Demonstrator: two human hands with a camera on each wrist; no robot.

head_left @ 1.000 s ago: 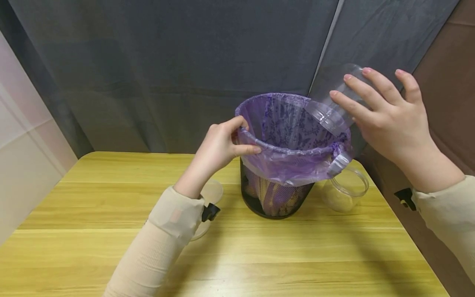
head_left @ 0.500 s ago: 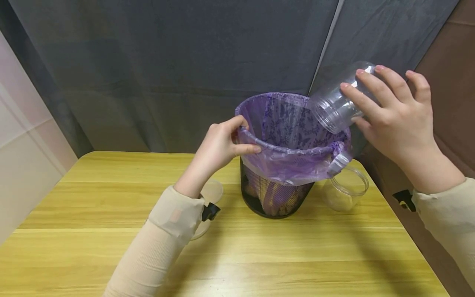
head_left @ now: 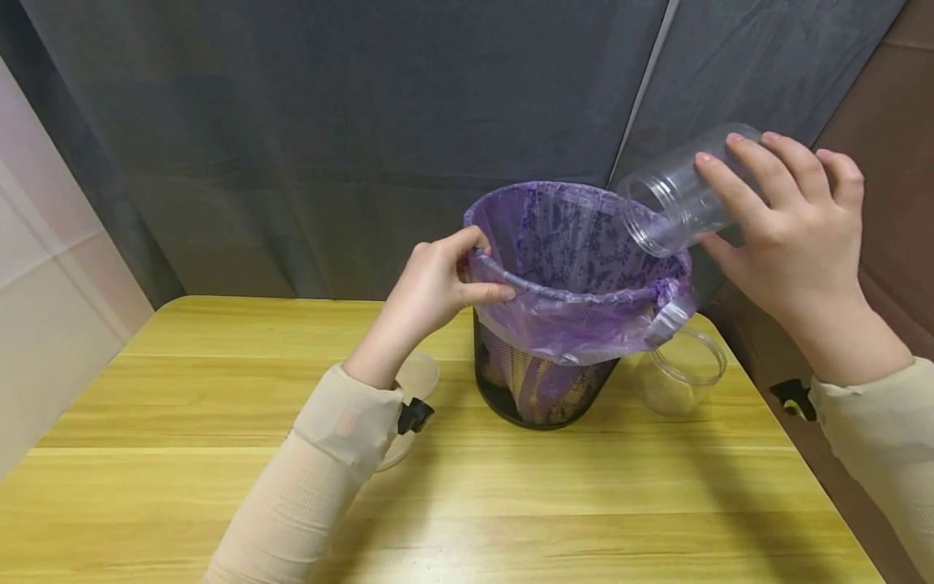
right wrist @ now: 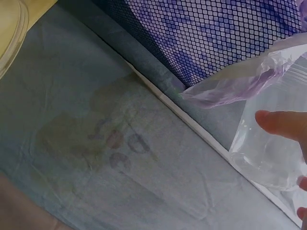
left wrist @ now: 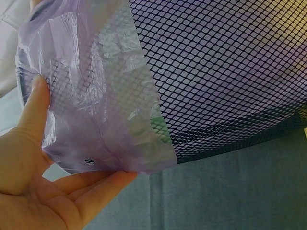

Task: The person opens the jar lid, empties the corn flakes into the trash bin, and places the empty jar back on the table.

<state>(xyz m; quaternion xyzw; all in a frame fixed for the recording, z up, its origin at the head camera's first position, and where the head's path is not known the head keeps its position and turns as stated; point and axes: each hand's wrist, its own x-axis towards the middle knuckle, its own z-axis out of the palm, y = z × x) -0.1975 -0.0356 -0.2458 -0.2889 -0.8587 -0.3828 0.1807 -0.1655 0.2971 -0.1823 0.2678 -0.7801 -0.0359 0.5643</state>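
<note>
A black mesh wastebasket [head_left: 536, 405] stands on the table, lined with a purple plastic bag [head_left: 576, 328] folded over its rim. My left hand [head_left: 441, 272] grips the near left part of that rim, thumb outside on the bag; the left wrist view shows its thumb [left wrist: 36, 108] pressing the film against the mesh. In my right hand [head_left: 799, 231] is a clear plastic jar [head_left: 693, 199], lying tilted with its threaded mouth toward the basket, over the right rim. No contents show through its wall. In the right wrist view the jar's base [right wrist: 264, 175] points away from the basket.
Another clear open jar [head_left: 679, 381] stands on the table [head_left: 584, 503] right of the basket. Two clear round lids [head_left: 417, 375] lie left of it, partly behind my left sleeve. A grey curtain [head_left: 328, 146] hangs behind the table.
My right hand has moved rightward with the jar, and the jar has tipped back from mouth-down toward level, so its opening now shows. The left hand and basket have stayed put.
</note>
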